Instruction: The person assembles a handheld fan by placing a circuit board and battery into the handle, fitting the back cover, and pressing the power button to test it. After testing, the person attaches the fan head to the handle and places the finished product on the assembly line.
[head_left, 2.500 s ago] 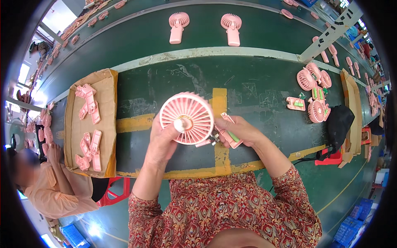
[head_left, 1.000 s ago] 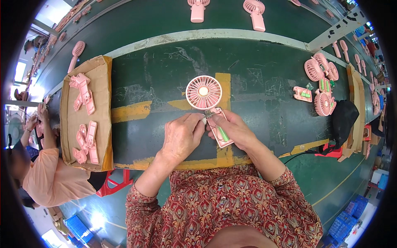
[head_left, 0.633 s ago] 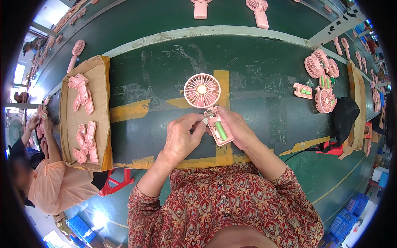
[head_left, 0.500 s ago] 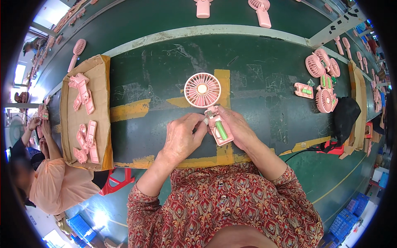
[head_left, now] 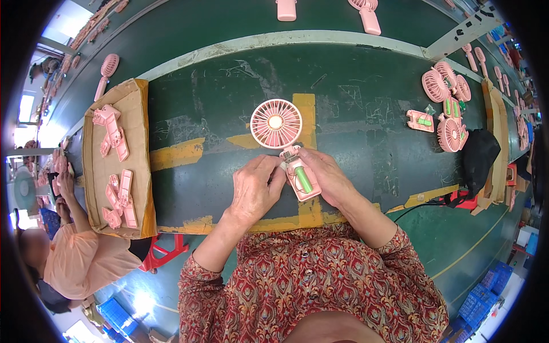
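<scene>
A pink handheld fan (head_left: 276,123) lies over the green bench in front of me, its round grille pointing away. Its handle is uncovered and shows a green cylindrical battery (head_left: 303,179), thin wires and a small circuit board near the neck. My right hand (head_left: 325,174) is wrapped along the right side of the handle and steadies it. My left hand (head_left: 255,184) is closed at the handle's upper left edge, thumb and forefinger pinched by the board. Whatever is between those fingertips is too small to make out.
At left, a cardboard tray (head_left: 143,166) holds pink handle shells (head_left: 120,197). Several partly assembled fans (head_left: 450,135) lie at the right, beside a black bag (head_left: 479,157). Beyond the metal rail (head_left: 320,38) are more fans (head_left: 370,22). A person in a peach top (head_left: 94,257) works at far left.
Both hands keep nearly the same hold on the fan. The view has shifted slightly, and the person at far left has moved their head and arms.
</scene>
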A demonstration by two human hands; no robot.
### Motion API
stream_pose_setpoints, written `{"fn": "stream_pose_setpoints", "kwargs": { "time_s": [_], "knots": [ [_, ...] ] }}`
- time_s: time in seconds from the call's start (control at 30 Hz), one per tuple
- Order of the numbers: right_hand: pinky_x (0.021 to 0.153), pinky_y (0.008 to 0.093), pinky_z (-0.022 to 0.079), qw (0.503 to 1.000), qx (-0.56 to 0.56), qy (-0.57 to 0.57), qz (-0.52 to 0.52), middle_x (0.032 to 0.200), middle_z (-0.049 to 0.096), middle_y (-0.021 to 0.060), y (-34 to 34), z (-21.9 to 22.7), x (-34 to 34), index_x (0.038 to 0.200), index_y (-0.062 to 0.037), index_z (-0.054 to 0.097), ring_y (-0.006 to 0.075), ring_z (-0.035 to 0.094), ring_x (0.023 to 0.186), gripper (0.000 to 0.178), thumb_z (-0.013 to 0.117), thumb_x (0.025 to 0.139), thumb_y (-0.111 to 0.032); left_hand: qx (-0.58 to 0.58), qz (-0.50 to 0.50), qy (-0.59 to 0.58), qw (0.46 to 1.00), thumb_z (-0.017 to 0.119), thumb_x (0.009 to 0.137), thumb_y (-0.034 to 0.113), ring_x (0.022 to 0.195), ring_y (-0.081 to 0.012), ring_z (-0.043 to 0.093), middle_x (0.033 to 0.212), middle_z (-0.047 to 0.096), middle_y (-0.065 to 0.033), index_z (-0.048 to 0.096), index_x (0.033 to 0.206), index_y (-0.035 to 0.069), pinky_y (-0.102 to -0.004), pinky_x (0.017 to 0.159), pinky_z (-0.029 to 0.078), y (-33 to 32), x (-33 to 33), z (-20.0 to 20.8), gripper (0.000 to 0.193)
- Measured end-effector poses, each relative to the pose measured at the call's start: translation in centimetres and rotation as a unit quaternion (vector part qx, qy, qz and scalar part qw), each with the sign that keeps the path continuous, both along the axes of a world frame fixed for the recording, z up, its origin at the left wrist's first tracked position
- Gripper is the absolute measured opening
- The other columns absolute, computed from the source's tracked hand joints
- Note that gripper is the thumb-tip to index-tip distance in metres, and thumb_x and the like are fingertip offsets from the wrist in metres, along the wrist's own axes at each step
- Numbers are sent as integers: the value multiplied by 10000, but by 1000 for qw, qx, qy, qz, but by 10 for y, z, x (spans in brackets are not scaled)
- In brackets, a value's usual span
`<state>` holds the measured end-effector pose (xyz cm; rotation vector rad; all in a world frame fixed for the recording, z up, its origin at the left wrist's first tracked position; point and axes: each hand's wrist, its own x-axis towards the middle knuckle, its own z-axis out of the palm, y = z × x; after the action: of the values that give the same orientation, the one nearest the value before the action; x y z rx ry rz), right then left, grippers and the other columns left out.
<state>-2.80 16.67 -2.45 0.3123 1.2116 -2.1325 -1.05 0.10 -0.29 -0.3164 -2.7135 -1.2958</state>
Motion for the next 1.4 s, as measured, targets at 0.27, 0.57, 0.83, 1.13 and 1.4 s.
{"fn": "stream_pose_setpoints", "kwargs": {
  "time_s": [0.27,0.57,0.83,1.13,1.4],
  "knots": [
    [601,223,481,999,33,10,1,873,612,57,-3,6,-1,1114,9,534,87,575,713,340,394,990,-274,-40,-25,39,998,628,723,21,653,-303,597,716,596,-123,604,831,14,-384,560,481,-3,-4,2,111],
    [598,216,476,998,50,22,11,859,611,46,-1,6,-1,1084,6,548,78,570,700,334,387,991,-271,-59,-31,53,996,636,728,21,675,-302,603,745,597,-116,593,848,16,-381,565,489,-1,-3,2,128],
    [609,211,476,998,60,10,9,892,603,35,-2,8,1,1122,5,524,72,569,723,340,393,991,-280,-86,-61,92,990,628,711,-28,706,-281,619,872,596,-121,593,1026,-1,-355,604,524,2,-2,8,317],
    [705,213,457,989,38,110,89,949,582,4,7,6,3,1175,-4,494,44,535,816,255,454,943,-104,-181,-118,110,970,605,668,29,758,-257,600,885,546,-117,573,1019,-36,-349,637,519,6,3,9,358],
    [716,221,454,972,121,161,120,964,576,5,9,10,-4,1202,-4,477,53,530,838,277,455,943,-101,-210,-172,72,960,589,653,40,787,-266,577,891,538,-125,561,978,-62,-356,641,516,9,-13,19,341]
  ]
}}
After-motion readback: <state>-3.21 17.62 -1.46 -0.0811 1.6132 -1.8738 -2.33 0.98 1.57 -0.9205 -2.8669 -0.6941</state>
